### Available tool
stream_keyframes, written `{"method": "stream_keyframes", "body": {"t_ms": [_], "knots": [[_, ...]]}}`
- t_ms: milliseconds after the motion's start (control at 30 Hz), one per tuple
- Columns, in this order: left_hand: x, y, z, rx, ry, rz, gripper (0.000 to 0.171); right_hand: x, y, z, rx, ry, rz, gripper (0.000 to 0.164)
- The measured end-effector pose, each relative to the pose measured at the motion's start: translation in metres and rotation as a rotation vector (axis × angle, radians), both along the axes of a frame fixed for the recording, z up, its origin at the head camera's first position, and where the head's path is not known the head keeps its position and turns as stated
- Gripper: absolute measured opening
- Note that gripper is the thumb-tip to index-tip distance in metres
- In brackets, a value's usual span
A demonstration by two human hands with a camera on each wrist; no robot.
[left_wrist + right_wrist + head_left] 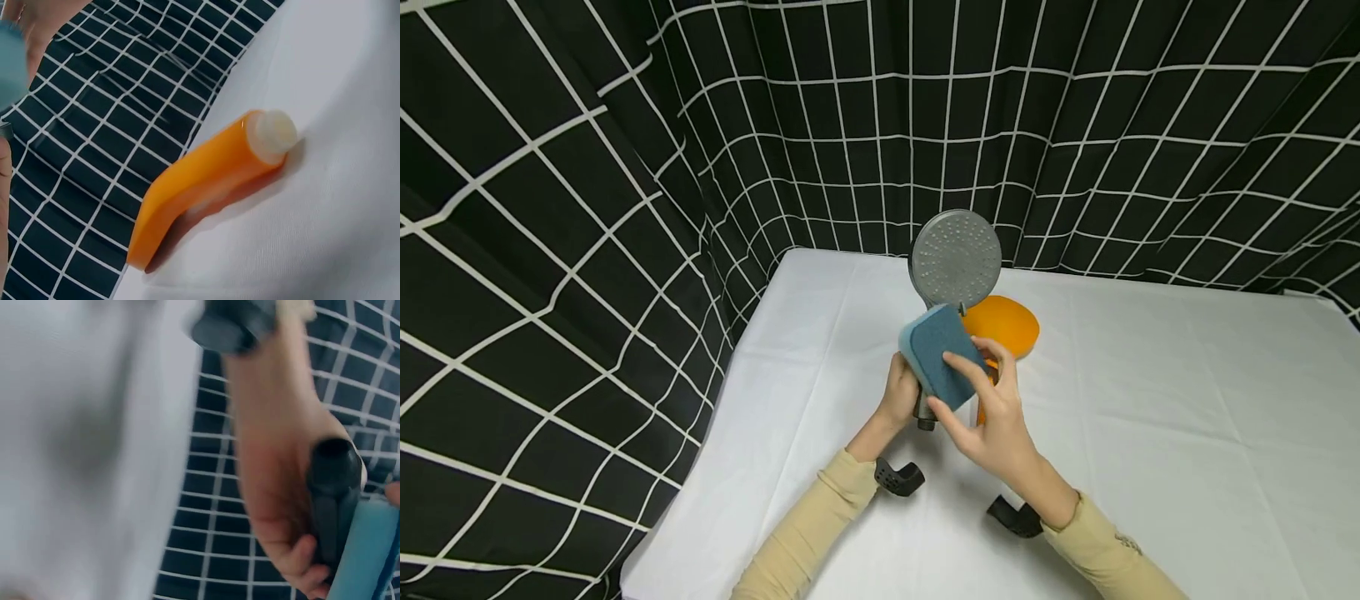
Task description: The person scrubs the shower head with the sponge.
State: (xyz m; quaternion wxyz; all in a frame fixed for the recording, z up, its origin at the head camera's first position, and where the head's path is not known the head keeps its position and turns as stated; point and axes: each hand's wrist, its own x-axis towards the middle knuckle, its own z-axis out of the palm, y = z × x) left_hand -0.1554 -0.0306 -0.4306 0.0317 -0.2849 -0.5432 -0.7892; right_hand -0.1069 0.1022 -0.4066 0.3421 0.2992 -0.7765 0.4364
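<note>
A grey hand shower [957, 258] is held up over the table, its round nozzle face uppermost and facing the head camera. My left hand [898, 392] grips its dark handle [334, 494], fingers wrapped around it in the right wrist view. With spread thumb and fingertips, my right hand [996, 425] pinches a blue two-layer sponge [946, 354], light blue on one side and darker on the other. The sponge lies in front of the handle and hides part of it and of the left hand. Whether it touches the handle is hard to tell.
Behind the right hand an orange object [1003, 325] with a broad rounded end lies on the white cloth [1150, 400]. The left wrist view shows its bent body and whitish stub. Black curtains with white grid lines [895, 108] hang at the back and left.
</note>
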Motion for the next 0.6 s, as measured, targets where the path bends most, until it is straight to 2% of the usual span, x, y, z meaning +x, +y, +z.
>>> {"method": "stream_keyframes", "body": {"t_ms": [100,267,333,433,500,600], "knots": [[-0.004,0.003,-0.006,-0.035,0.034,0.019,0.047,-0.010,-0.001,0.009,-0.027,-0.033,-0.069,0.052],[-0.004,0.000,-0.005,-0.044,0.039,0.070,0.046,-0.008,-0.004,0.009,-0.012,-0.080,-0.063,0.052],[-0.002,-0.003,0.001,-0.035,0.046,0.103,0.043,-0.001,-0.005,0.004,0.007,-0.079,-0.025,0.050],[-0.001,-0.008,0.013,-0.013,0.021,0.120,0.042,0.013,-0.003,-0.007,0.051,-0.067,0.060,0.047],[-0.001,-0.011,0.020,-0.005,0.008,0.121,0.043,0.022,-0.001,-0.013,0.081,-0.047,0.129,0.045],[-0.004,-0.013,0.023,0.007,-0.006,0.087,0.045,0.028,0.000,-0.018,0.101,-0.013,0.187,0.044]]}}
